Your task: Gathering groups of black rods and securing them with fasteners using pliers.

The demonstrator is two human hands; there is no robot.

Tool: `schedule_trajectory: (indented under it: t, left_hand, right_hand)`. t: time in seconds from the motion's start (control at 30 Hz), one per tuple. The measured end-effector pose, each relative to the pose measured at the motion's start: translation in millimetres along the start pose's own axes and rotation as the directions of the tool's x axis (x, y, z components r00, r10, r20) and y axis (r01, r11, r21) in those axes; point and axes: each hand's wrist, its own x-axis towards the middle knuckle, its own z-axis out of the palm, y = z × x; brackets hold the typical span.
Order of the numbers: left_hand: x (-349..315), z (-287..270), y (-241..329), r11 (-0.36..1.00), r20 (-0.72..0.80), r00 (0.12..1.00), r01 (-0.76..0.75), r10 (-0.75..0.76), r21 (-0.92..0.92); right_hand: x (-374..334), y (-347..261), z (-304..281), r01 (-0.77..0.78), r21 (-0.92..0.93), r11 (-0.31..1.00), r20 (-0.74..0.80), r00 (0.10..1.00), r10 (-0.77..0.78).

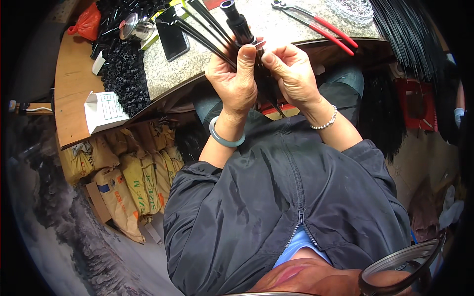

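Observation:
A black stepped tubular fitting [240,28] points up and away from me at the table's near edge. My left hand [234,84] is closed round its lower end, the thumb pressed against it. Several thin black rods [206,40] fan out beyond the left fingers, up to the left. My right hand [296,79] is closed in a pinch just right of the fitting's base, thumb against forefinger. What lies between those fingertips is mostly hidden. Below the hands, more thin dark strands hang toward my lap.
Red-handled pliers [321,29] lie on the speckled tabletop [168,81]. A phone [172,35], a lidded glass jar [137,26] and a heap of small black parts [123,74] are left. A white box [104,111] sits near the wooden edge. Long black rods [407,34] are bundled right.

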Motion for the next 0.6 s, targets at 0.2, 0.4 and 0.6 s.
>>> schedule_trajectory:
  t: [0.2, 0.4, 0.6]
  left_hand:
    - [-3, -9, -3, 0.998, 0.038, 0.999, -0.009, 0.006, 0.063]
    - [-3, -17, -6, 0.998, 0.069, 0.997, 0.021, -0.025, 0.055]
    - [-6, -17, -3, 0.998, 0.098, 0.993, 0.059, -0.061, 0.025]
  right_hand:
    - [6, -11, 5, -0.132, -0.033, 0.991, 0.003, 0.991, 0.132]
    - [8, -4, -1, -0.111, 0.024, 0.993, 0.066, 0.992, 0.109]
    - [8, 5, -12, -0.213, 0.164, 0.963, 0.226, 0.959, 0.173]
